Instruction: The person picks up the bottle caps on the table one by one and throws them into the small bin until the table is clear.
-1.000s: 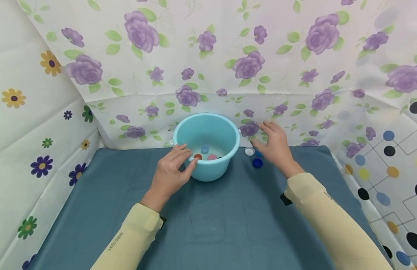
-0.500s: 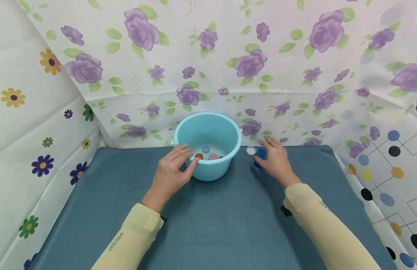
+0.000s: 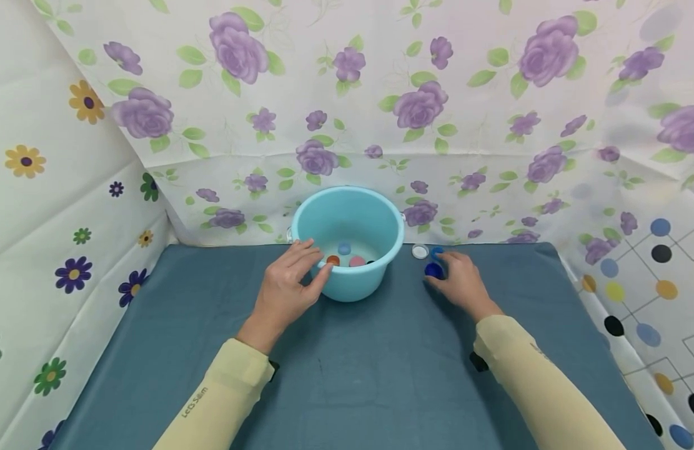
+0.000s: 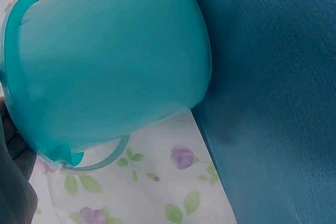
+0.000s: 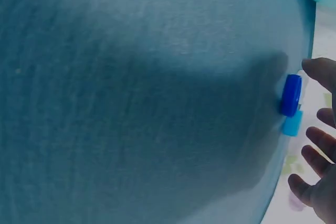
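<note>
My left hand [image 3: 285,284] holds the near-left rim of a light blue bucket [image 3: 352,289], with thumb and fingers at either side of the rim. The left wrist view shows the bucket's outer wall [image 4: 115,61] and the fingers [image 4: 18,148] close at its rim. My right hand [image 3: 461,284] is over the table, fingers spread, around a dark blue bottle cap [image 3: 433,270]. Its fingertips are beside a lighter blue cap [image 3: 436,252], and a white cap [image 3: 420,251] lies just left of it. The right wrist view shows nothing gripped between thumb and fingers.
Inside the bucket lie several caps, among them an orange cap [image 3: 333,260], a pink cap [image 3: 356,261] and a pale blue cap [image 3: 343,249]. A blue-grey cloth [image 3: 358,375] covers the table. Flower-patterned sheeting [image 3: 347,125] rises right behind the bucket.
My right hand has come down and toward me from above the caps to the dark blue cap. The left hand has stayed at the bucket's rim.
</note>
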The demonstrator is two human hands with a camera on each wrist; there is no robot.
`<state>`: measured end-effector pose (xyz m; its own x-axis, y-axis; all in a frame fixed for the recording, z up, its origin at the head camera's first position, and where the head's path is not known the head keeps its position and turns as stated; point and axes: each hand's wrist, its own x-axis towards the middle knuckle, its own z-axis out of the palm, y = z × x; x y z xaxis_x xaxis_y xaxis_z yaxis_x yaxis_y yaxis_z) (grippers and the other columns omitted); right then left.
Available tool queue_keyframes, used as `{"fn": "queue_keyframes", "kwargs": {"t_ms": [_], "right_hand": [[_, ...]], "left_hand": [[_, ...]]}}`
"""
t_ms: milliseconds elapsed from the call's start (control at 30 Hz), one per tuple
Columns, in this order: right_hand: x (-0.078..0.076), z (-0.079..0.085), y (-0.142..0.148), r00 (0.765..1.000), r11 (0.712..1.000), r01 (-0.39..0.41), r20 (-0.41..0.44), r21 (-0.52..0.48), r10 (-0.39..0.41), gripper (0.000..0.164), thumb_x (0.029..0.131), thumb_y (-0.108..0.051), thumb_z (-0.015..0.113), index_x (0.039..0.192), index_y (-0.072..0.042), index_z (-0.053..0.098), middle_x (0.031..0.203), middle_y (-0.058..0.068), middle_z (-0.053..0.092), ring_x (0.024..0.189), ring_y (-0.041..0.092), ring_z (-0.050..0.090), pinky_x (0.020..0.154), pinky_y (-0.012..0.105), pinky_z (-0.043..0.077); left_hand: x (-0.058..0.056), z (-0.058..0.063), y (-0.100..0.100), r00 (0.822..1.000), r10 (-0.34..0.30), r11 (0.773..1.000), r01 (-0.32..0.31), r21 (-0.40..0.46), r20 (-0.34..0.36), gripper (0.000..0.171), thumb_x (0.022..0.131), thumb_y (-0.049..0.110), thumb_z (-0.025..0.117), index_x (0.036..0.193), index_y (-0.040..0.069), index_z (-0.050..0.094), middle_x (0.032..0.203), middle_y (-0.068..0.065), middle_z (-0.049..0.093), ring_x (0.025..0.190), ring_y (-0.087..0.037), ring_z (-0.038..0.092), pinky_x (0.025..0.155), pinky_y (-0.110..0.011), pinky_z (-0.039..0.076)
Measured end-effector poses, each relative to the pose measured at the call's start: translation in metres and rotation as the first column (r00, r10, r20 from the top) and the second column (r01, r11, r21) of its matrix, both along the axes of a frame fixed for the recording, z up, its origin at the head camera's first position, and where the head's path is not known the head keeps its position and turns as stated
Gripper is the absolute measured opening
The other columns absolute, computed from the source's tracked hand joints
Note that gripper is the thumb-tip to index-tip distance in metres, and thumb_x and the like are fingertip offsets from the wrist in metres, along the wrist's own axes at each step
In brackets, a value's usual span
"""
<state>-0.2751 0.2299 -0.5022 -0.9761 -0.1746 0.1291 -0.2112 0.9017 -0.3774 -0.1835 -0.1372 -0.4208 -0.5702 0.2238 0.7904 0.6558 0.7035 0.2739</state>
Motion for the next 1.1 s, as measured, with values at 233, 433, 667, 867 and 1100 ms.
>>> {"fn": "queue_keyframes", "kwargs": {"t_ms": [233,433,667,867,1100], "right_hand": [[0.000,-0.011,0.009,0.997,0.999,0.030,0.073,-0.045,-0.027,0.064,0.080,-0.044,0.071,0.129,-0.007,0.055,0.132,0.019,0.051,0.124,0.040,0.043,0.100,0.062,0.042],[-0.001,-0.016,0.015,0.992,0.997,0.039,0.120,-0.074,-0.030,0.060,0.081,-0.044,0.070,0.126,-0.007,0.057,0.127,0.018,0.055,0.121,0.038,0.046,0.099,0.061,0.043],[-0.003,-0.016,0.017,0.993,0.996,0.026,0.119,-0.085,-0.016,0.056,0.081,-0.045,0.070,0.123,-0.009,0.060,0.127,0.018,0.055,0.121,0.038,0.046,0.099,0.061,0.043],[-0.003,-0.017,0.017,0.994,0.996,0.021,0.112,-0.086,-0.011,0.054,0.081,-0.045,0.070,0.121,-0.010,0.062,0.126,0.018,0.056,0.120,0.038,0.047,0.098,0.062,0.043],[-0.003,-0.018,0.016,0.992,0.996,0.036,0.121,-0.085,-0.026,0.055,0.081,-0.047,0.069,0.122,-0.011,0.061,0.127,0.017,0.055,0.121,0.038,0.047,0.099,0.063,0.042]], "left_hand": [[0.000,0.000,0.000,1.000,0.001,1.000,-0.001,-0.001,0.005,0.025,0.086,0.027,0.067,0.101,0.007,0.072,0.097,-0.008,0.071,0.116,-0.027,0.060,0.111,-0.038,0.043],[0.001,0.001,0.001,1.000,-0.004,1.000,0.004,-0.002,0.006,0.024,0.086,0.026,0.067,0.101,0.007,0.072,0.097,-0.009,0.071,0.115,-0.028,0.060,0.112,-0.036,0.043],[0.001,0.001,0.000,1.000,-0.011,1.000,0.011,0.003,0.001,0.022,0.087,0.025,0.067,0.099,0.007,0.071,0.096,-0.009,0.071,0.115,-0.028,0.060,0.112,-0.037,0.042],[0.001,0.002,0.000,1.000,-0.015,1.000,0.015,0.007,-0.005,0.022,0.086,0.025,0.067,0.099,0.006,0.071,0.096,-0.009,0.071,0.114,-0.029,0.060,0.112,-0.037,0.043],[0.001,0.001,0.000,1.000,-0.018,1.000,0.018,0.009,-0.001,0.023,0.086,0.025,0.067,0.099,0.006,0.071,0.096,-0.010,0.071,0.115,-0.029,0.060,0.110,-0.039,0.044]]}}
